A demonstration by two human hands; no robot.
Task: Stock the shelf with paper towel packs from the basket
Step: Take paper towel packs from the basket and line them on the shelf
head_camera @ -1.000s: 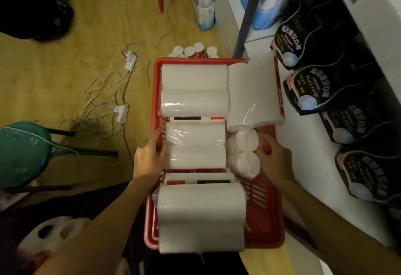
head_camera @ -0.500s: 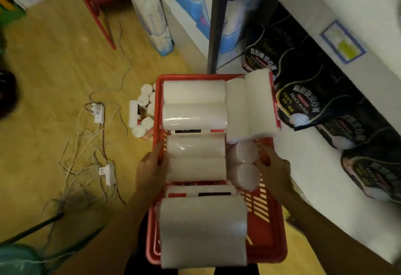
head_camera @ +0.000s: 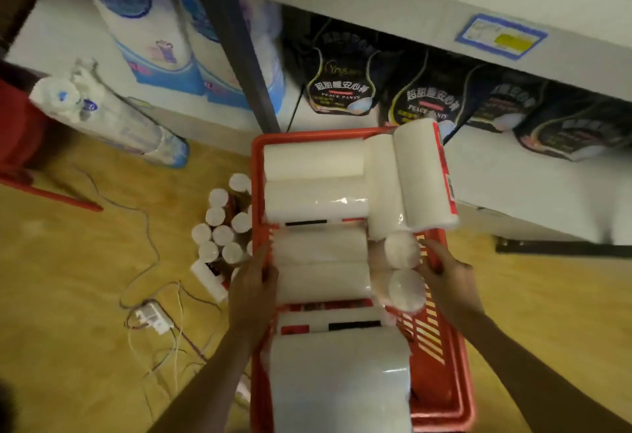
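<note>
Left hand (head_camera: 251,290) and right hand (head_camera: 449,277) fingers curled, apparently gripping a plastic-wrapped white paper towel pack (head_camera: 323,266) inside the full red plastic basket (head_camera: 444,381).

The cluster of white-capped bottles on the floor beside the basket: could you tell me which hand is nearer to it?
Left. The left hand rests at the basket's left rim, beside the bottles; the right hand is across the basket, at its right side.

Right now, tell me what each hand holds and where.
Both hold one middle pack: left hand at its left end, right hand at its right end, by the roll faces.
</note>
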